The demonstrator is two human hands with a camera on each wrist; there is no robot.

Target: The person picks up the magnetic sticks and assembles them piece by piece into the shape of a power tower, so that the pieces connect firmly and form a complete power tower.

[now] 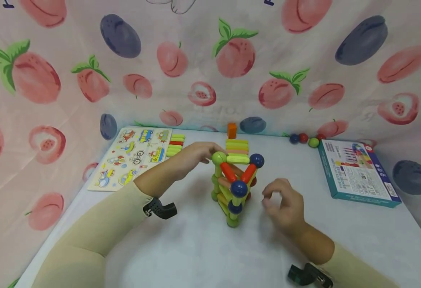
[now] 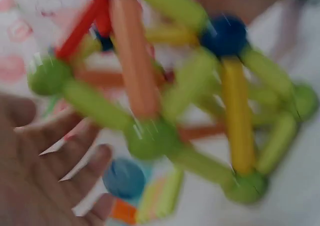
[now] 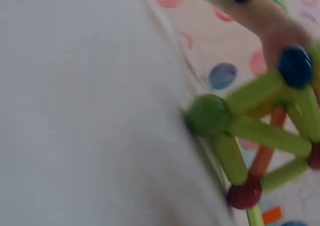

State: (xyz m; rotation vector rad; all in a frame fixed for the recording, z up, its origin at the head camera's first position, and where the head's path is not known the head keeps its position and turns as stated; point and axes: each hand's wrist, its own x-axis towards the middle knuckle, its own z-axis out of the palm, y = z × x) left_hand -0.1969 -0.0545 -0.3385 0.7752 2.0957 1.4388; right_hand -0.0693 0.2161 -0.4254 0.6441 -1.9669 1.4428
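A stick-and-ball toy structure (image 1: 239, 189) stands upright on the white table, with blue balls and red sticks near its top and green balls lower down. My left hand (image 1: 194, 157) reaches to its upper left, fingertips close behind the top green ball (image 1: 218, 158). In the left wrist view the fingers of that hand (image 2: 45, 156) spread loosely beside the sticks. To the right of the structure, my right hand (image 1: 286, 206) hovers apart from it, thumb and forefinger bent into a loop with nothing visible between them. The right wrist view shows the structure's green ball (image 3: 210, 116) close up.
A picture puzzle board (image 1: 127, 158) lies at left, beside short green and red sticks (image 1: 175, 145). Behind the structure are more sticks (image 1: 237, 146) and an orange block (image 1: 231, 131). Several loose balls (image 1: 303, 138) and a flat box (image 1: 358, 172) sit at right.
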